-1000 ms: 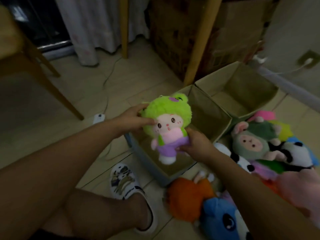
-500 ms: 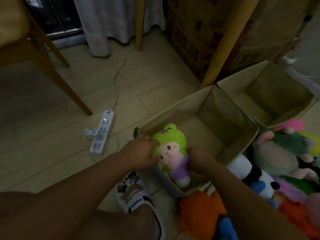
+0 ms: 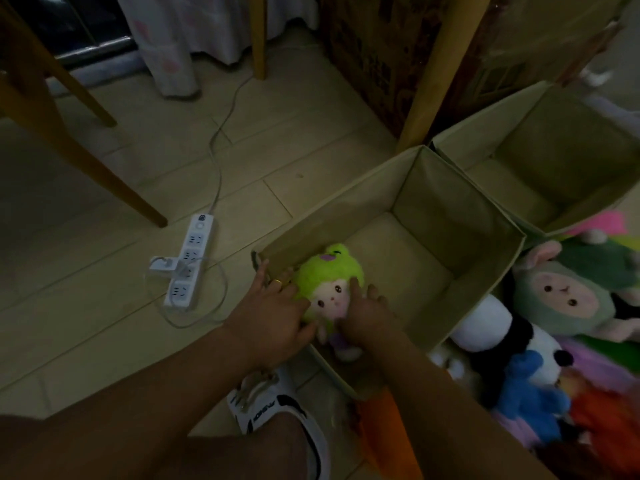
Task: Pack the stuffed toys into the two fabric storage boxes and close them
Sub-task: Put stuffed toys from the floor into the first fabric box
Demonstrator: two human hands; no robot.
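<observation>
Both forearms enter from the lower edge of the frame and converge at the near left corner of the near storage box (image 3: 460,233), an open beige fabric cube at centre frame. The left hand (image 3: 273,310) is placed palm down over the box's left rim, fingers extended forward and curled against the left side of the green-hooded doll (image 3: 329,282); a ring is visible on one finger. The right hand (image 3: 367,310) mirrors it inside the box, with its fingers curved around the right side of the doll's head and one fingertip lying on the green hood. The doll is gripped between the two hands, face up toward the camera, its head low inside the box near the left wall and its purple body and white feet toward the near wall; whether it touches the box floor cannot be determined. The second storage box (image 3: 485,147), also open, stands touching the first at upper right. A pile of stuffed toys occupies the lower right of the frame just beside the near box: a grey-green sheep toy (image 3: 568,299), a panda toy (image 3: 498,334), a blue toy (image 3: 533,393) and an orange toy (image 3: 384,427). A white power strip (image 3: 188,261) with its cable lies on the floor at centre left. A white slipper (image 3: 277,407) on a foot is at bottom centre
</observation>
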